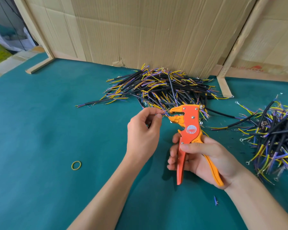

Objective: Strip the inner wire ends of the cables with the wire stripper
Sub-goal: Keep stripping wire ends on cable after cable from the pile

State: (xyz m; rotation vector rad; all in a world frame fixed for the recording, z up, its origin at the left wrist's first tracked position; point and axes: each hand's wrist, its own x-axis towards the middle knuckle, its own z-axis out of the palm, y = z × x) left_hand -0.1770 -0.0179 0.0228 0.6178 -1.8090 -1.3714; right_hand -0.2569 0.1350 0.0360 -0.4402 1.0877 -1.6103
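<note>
Right hand [204,156]: wrapped around both handles of the orange wire stripper [189,130], head pointing up and left, mouth parted.
Left hand [144,130]: thumb and forefinger pinching thin wire ends [164,112], tips reaching into the stripper's mouth.
Cable being worked: mostly hidden behind the left palm; cannot tell its length.
Big cable pile [158,87]: black cables with yellow and blue wire ends, heaped against the cardboard wall [148,30], just behind the stripper.
Second cable pile [279,138]: at the right edge, near the right hand.
Rubber band [76,165]: yellow-green, flat on the green table [40,122], well left of both hands.
</note>
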